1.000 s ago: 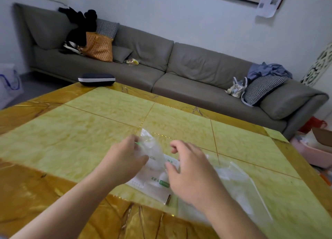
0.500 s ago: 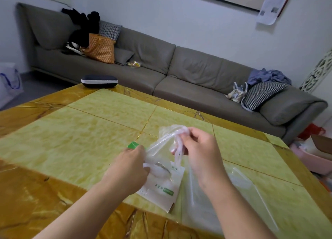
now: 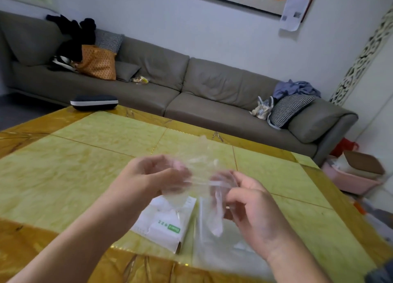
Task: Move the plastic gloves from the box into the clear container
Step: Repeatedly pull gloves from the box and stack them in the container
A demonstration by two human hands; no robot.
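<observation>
A thin clear plastic glove [image 3: 200, 172] is stretched in the air between both hands above the table. My left hand [image 3: 153, 176] grips its left side and my right hand [image 3: 251, 199] pinches its right side, with part of the film hanging down. Below them a flat white box [image 3: 163, 225] with a green label lies on the table. To its right lies the clear container [image 3: 231, 250], a flat see-through bag, partly hidden by my right wrist.
The yellow and amber marble table [image 3: 89, 159] spreads wide around the hands. A dark case [image 3: 93, 102] rests at its far left edge. A grey sofa [image 3: 191, 95] stands behind. A pink bin [image 3: 353, 176] sits on the floor at the right.
Both hands rose off the box with a glove. The left hand let go of the box and took the glove's left side; the glove is now spread between the hands.
</observation>
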